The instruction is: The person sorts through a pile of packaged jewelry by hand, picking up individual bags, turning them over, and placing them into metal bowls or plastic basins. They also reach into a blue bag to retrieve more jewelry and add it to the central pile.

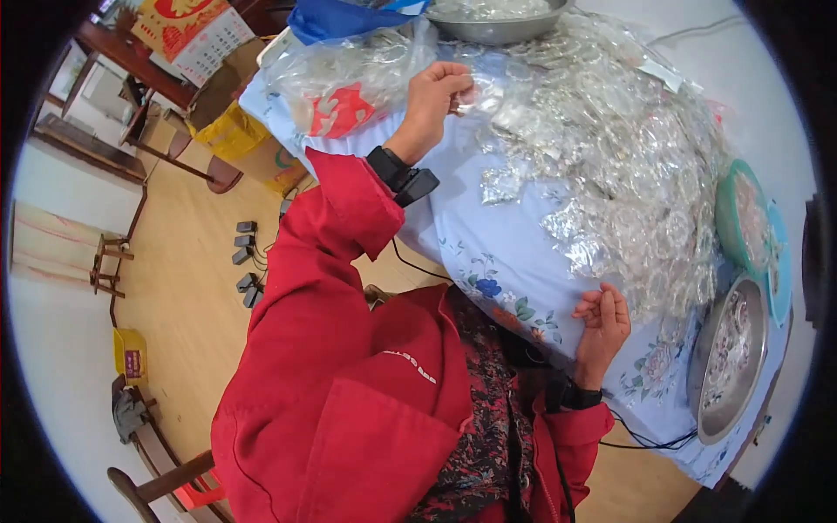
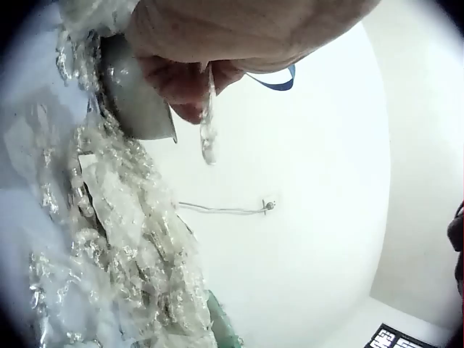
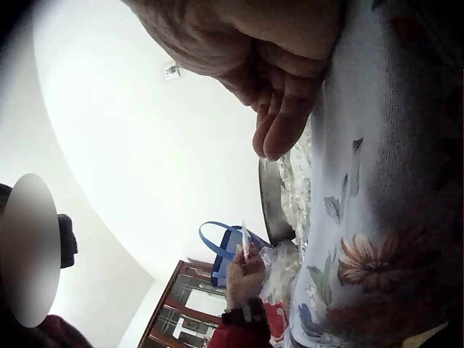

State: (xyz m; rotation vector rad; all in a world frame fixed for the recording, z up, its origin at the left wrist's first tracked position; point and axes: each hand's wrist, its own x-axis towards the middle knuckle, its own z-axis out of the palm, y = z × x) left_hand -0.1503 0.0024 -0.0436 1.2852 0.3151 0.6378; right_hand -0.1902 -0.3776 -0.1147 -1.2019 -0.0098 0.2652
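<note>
Near the upper middle of the head view, my left hand (image 1: 429, 103) pinches a small clear packet (image 1: 468, 96) between thumb and fingers. In the left wrist view the packet (image 2: 209, 134) hangs narrow side on beneath the left hand (image 2: 239, 36). A broad pile of shiny clear packets (image 1: 619, 166) lies to the right of that hand. My right hand (image 1: 603, 327) is beside the pile's lower edge over the flowered cloth (image 1: 523, 305), its fingers loosely curled and holding nothing. The right wrist view shows the same relaxed right hand (image 3: 268, 65).
A metal bowl (image 1: 497, 29) stands behind the pile, and another metal bowl (image 1: 708, 418) at the right edge beside green (image 1: 731, 218) and blue basins (image 1: 782, 288). Clear plastic bags with a red print (image 1: 342, 112) and a blue bag (image 1: 336, 22) lie at the upper left.
</note>
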